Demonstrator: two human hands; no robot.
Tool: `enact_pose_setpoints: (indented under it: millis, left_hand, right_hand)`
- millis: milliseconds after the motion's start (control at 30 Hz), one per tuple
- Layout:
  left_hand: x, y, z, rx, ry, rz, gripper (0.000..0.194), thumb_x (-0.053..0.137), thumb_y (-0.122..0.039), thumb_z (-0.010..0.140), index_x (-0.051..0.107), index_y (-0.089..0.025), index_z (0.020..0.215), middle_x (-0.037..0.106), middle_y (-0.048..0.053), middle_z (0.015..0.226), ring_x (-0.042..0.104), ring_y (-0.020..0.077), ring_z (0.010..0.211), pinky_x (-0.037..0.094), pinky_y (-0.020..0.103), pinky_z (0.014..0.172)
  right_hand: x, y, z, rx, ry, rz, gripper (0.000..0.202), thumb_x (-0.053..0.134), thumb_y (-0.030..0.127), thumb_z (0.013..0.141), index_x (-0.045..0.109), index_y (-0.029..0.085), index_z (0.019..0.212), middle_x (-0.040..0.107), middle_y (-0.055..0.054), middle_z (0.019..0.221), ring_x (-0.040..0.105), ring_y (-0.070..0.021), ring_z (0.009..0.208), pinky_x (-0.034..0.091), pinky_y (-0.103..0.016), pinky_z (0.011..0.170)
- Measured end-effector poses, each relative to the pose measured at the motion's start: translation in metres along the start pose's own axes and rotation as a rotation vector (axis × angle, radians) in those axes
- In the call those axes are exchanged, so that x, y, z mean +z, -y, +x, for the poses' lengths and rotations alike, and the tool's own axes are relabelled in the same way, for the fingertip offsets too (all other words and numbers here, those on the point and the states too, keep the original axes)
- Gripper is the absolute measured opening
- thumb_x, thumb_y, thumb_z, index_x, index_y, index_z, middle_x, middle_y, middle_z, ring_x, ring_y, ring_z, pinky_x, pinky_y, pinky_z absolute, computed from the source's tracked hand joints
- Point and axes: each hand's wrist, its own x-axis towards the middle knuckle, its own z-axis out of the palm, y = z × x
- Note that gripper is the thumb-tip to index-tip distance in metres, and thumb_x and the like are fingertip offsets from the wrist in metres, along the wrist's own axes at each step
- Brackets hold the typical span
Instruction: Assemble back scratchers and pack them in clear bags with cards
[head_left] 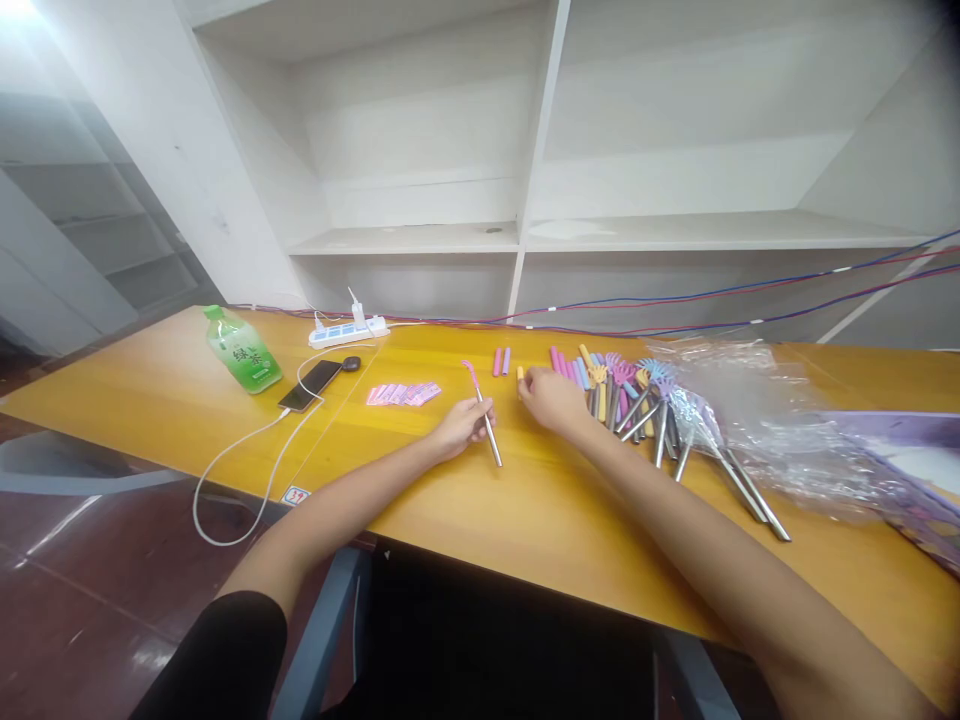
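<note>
Fingers of the left hand (pixel 466 428) close narrowly around a slim metal rod (pixel 493 443), its pink bent end pointing away from the wearer, above a yellow wooden table (pixel 450 530). At its right, the thumb and fingertips of the right hand (pixel 555 398) meet at a small yellow-orange tube (pixel 520 373); whether they grip it or only touch it cannot be told. Just beyond lie a pink tube (pixel 497 361) and a lilac tube (pixel 506 360), side by side. Claw-headed metal back scratchers (pixel 658 375) pile up beside clear plastic wrapping (pixel 787 430), right, while printed pink labels (pixel 405 394) fan out between the left hand and a smartphone (pixel 311 386), near a green tea bottle (pixel 244 350).
</note>
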Motion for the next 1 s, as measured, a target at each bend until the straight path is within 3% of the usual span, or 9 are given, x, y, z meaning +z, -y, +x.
enact_pose_setpoints:
  millis: [133, 367, 500, 600, 800, 900, 1000]
  left_hand:
    - [0.0, -0.002, -0.001, -0.016, 0.004, -0.009, 0.046, 0.067, -0.059, 0.09, 0.05, -0.017, 0.082, 0.056, -0.003, 0.07, 0.041, 0.0026, 0.045, 0.024, 0.017, 0.04]
    - [0.001, -0.002, -0.002, -0.058, 0.017, -0.021, 0.047, 0.067, -0.061, 0.089, 0.052, -0.017, 0.081, 0.057, -0.002, 0.069, 0.042, 0.0038, 0.044, 0.025, 0.017, 0.039]
    - [0.001, -0.004, -0.003, -0.074, 0.034, -0.022, 0.047, 0.067, -0.061, 0.089, 0.052, -0.017, 0.08, 0.057, -0.002, 0.068, 0.044, 0.0046, 0.044, 0.026, 0.017, 0.038]
    - [0.0, -0.004, -0.003, -0.074, 0.042, -0.02, 0.048, 0.066, -0.062, 0.089, 0.052, -0.016, 0.079, 0.057, -0.002, 0.068, 0.043, 0.0044, 0.044, 0.026, 0.017, 0.038]
    - [0.0, -0.003, -0.002, -0.036, -0.023, -0.023, 0.049, 0.065, -0.061, 0.089, 0.054, -0.015, 0.077, 0.057, -0.001, 0.076, 0.042, 0.0025, 0.044, 0.023, 0.017, 0.037]
    - [0.0, -0.005, -0.002, -0.005, -0.023, -0.027, 0.047, 0.064, -0.06, 0.091, 0.057, -0.015, 0.079, 0.056, -0.002, 0.075, 0.042, 0.0026, 0.045, 0.026, 0.017, 0.038]
    - [0.001, -0.007, -0.006, 0.007, 0.073, 0.033, 0.049, 0.062, -0.062, 0.092, 0.059, -0.014, 0.08, 0.056, -0.002, 0.073, 0.046, 0.0041, 0.046, 0.03, 0.018, 0.04]
  right_hand:
    - [0.01, -0.006, 0.047, 0.176, -0.01, -0.089, 0.045, 0.044, 0.038, 0.103, 0.061, 0.004, 0.126, 0.065, -0.029, 0.126, 0.064, -0.0323, 0.113, 0.047, -0.039, 0.093]
    - [0.015, -0.009, 0.079, 0.292, 0.089, -0.138, 0.039, 0.056, 0.036, 0.095, 0.07, 0.006, 0.115, 0.074, -0.021, 0.094, 0.065, -0.0324, 0.114, 0.048, -0.039, 0.094]
    - [0.013, -0.009, 0.082, 0.305, 0.145, -0.126, 0.027, 0.059, 0.032, 0.09, 0.075, 0.012, 0.084, 0.072, -0.017, 0.077, 0.065, -0.032, 0.109, 0.047, -0.039, 0.096]
    - [0.005, -0.008, 0.081, 0.292, 0.157, -0.089, 0.034, 0.057, 0.034, 0.09, 0.071, 0.015, 0.066, 0.069, -0.017, 0.069, 0.067, -0.0314, 0.101, 0.048, -0.037, 0.089]
    - [-0.017, 0.001, 0.058, 0.186, 0.079, 0.046, 0.033, 0.055, 0.04, 0.091, 0.069, 0.015, 0.074, 0.07, -0.015, 0.077, 0.068, -0.0284, 0.091, 0.047, -0.033, 0.078]
    - [-0.022, 0.009, 0.022, 0.077, 0.099, 0.201, 0.035, 0.052, 0.048, 0.093, 0.068, 0.017, 0.087, 0.07, -0.008, 0.077, 0.065, -0.0211, 0.077, 0.045, -0.028, 0.068]
    - [-0.022, 0.015, -0.02, -0.005, 0.149, 0.368, 0.041, 0.044, 0.056, 0.096, 0.063, 0.02, 0.089, 0.066, -0.002, 0.071, 0.058, -0.0153, 0.061, 0.043, -0.026, 0.059]
